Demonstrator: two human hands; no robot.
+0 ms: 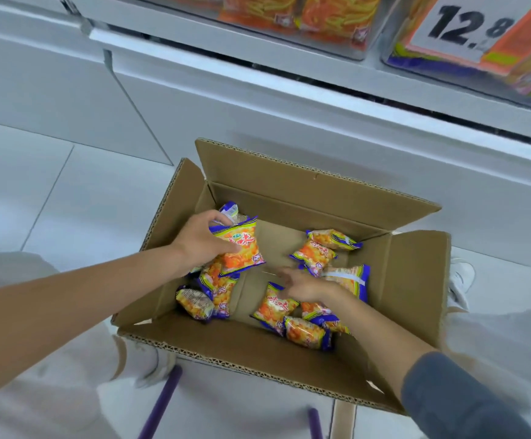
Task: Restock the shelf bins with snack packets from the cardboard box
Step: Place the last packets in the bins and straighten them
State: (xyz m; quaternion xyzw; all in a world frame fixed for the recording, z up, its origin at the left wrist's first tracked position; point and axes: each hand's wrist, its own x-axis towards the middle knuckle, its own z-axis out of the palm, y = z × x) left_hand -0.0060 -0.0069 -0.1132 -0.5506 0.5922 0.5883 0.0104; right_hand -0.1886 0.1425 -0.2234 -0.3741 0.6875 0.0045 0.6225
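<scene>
An open cardboard box (416, 280) sits on the floor with several orange and purple snack packets loose inside. My left hand (200, 239) is shut on a bunch of snack packets (242, 251) at the box's left side. My right hand (302, 285) reaches low into the box, fingers spread over a snack packet (273, 308) lying flat; it is blurred and holds nothing I can see. More packets (318, 251) lie at the right. Clear shelf bins (305, 30) above hold the same snacks.
A white shelf base (257, 99) runs behind the box. A price card reading 12.8 (466, 23) hangs on the right bin. White shoes (460, 280) flank the box on the tiled floor. Two purple bars (162, 403) cross the bottom of the view.
</scene>
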